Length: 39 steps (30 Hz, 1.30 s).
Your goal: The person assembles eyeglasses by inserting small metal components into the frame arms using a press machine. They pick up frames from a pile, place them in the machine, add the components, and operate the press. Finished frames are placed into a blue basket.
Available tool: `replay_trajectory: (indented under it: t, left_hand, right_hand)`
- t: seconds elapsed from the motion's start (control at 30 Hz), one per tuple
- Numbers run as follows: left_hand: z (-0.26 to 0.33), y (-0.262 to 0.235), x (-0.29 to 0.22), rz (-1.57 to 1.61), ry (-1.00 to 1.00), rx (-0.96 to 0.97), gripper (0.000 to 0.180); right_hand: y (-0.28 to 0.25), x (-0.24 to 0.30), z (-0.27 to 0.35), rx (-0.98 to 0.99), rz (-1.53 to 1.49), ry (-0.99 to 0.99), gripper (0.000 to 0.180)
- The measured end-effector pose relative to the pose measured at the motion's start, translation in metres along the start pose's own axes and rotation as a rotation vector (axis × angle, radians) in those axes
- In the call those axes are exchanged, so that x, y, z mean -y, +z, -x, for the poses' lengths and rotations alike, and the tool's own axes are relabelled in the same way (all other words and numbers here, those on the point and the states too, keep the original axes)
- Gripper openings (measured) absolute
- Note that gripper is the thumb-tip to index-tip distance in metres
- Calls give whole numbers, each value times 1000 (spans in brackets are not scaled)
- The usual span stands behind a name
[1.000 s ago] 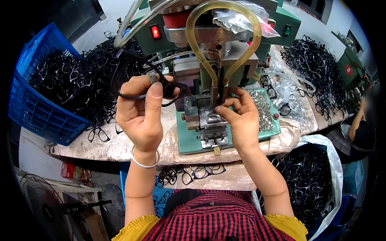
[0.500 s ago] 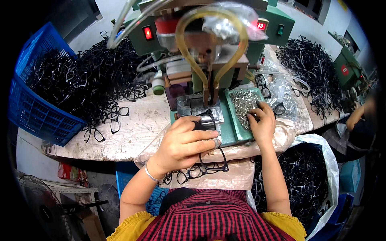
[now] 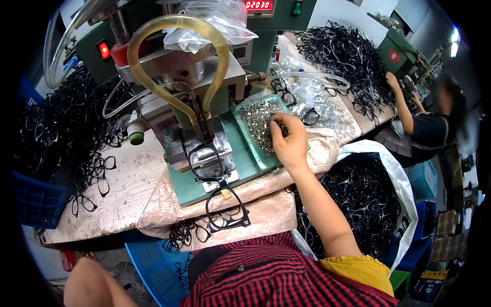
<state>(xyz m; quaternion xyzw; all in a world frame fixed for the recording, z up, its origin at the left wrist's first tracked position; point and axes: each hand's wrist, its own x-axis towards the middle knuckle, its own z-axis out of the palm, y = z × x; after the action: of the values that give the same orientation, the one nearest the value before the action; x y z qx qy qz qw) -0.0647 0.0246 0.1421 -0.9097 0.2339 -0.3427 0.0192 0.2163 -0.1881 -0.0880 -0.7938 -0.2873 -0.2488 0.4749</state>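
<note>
My right hand (image 3: 290,140) reaches into a green tray (image 3: 263,162) of small shiny metal pieces (image 3: 258,120). Its thumb and fingers are curled together at the heap, and whatever is between the fingertips is too small to make out. Of my left side, only a blurred bare arm (image 3: 89,284) shows at the lower left; the hand itself is out of sight. A black eyeglass frame (image 3: 223,182) rests under the head of a green press (image 3: 219,105), one rim on the metal fixture (image 3: 223,146) and the other over the bench's front edge. No hand touches it.
Black eyeglass frames are heaped at the left (image 3: 66,128) and far right (image 3: 348,56). A white sack (image 3: 406,192) full of frames stands below the bench at right. Several frames lie on brown wrapping (image 3: 271,210) in front. A co-worker (image 3: 432,120) sits at the right.
My left hand has let go of the eyeglass frame and left the view. The frame stays at the press. The view has turned, and my right hand is still at the tray.
</note>
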Motion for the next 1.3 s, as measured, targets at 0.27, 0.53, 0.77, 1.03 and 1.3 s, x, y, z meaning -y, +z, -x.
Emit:
replay_trajectory:
  t: [0.27,0.53,0.77,1.03,1.3]
  left_hand:
    - [-7,-2,-4,-159,74,73,16]
    - [3,-14,-4,-164,46,-85,16]
    - [124,57,72,-257,-981,-649,17]
    - [311,163,149,-423,-1139,222,19]
    - [127,141,37,487,-984,-848,17]
  right_hand:
    - [20,11,6,29,-123,78,9]
    - [4,5,18,-1,-189,187,11]
    - [-15,8,33,34,-261,287,7]
    - [6,55,-9,200,-683,405,12]
    - [37,110,-2,257,-857,315,25]
